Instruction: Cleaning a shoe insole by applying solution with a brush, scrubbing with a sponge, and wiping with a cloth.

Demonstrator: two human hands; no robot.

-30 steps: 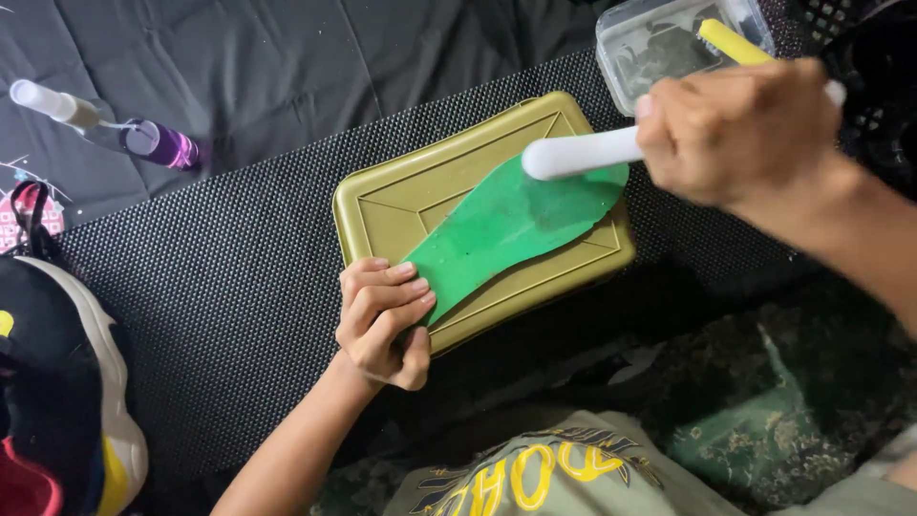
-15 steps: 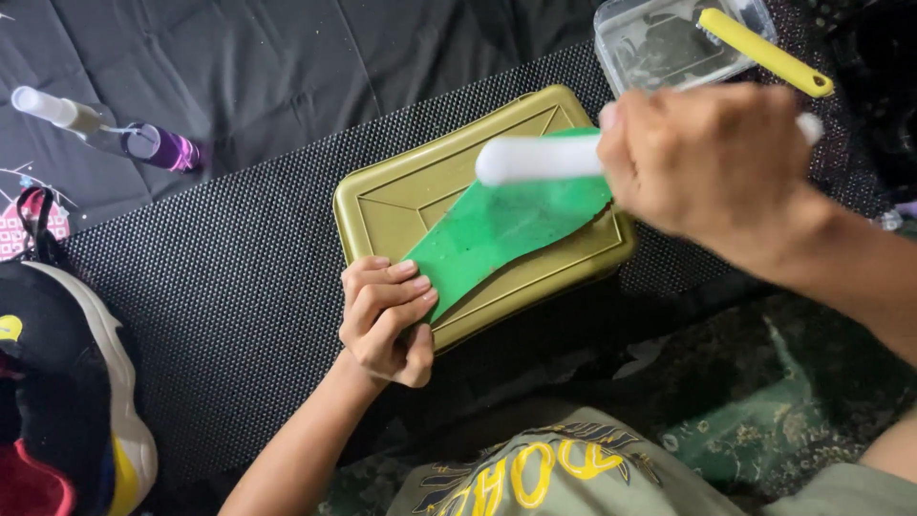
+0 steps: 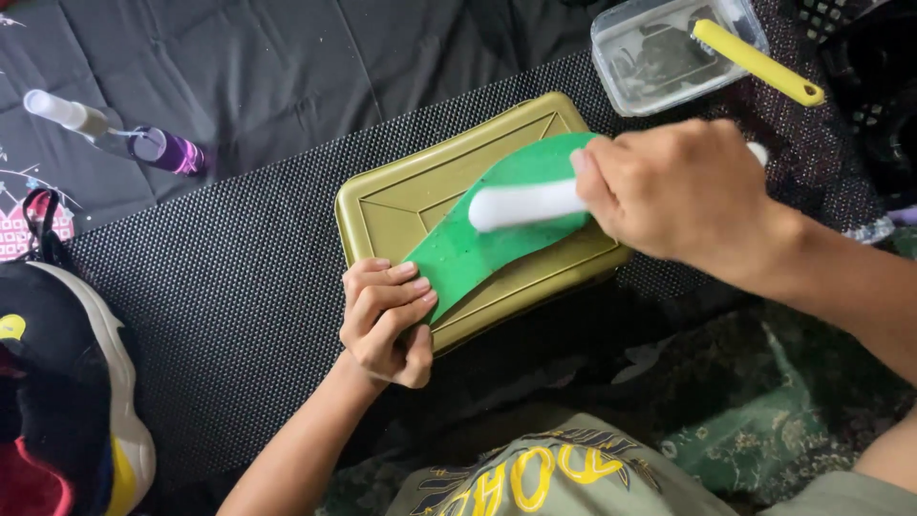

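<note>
green insole [image 3: 478,248]: flat on the lid of the olive-gold box [image 3: 411,196], lying diagonally, one end over the box's near edge, the other end toward its far right corner.

left hand [image 3: 384,320]: at the near edge of the box, fingers curled together and pressed down on the near end of the insole, pinning it to the lid.

right hand [image 3: 673,191]: over the right part of the box, fist wrapped round a white brush [image 3: 525,204]; the brush's white end lies across the insole's upper half, touching it. bristles cannot be made out.

black mesh mat [image 3: 220,287]: under the box, spreading to its left and near side.

clear plastic tub [image 3: 650,57]: beyond the box's far right corner, with a yellow-handled brush [image 3: 755,62] resting across its rim.

spray bottle [image 3: 115,134]: well to the left of the box, lying on dark cloth, purple body, pale top.

sneaker [image 3: 67,382]: far left of the box, at the mat's edge, black, white and yellow.
</note>
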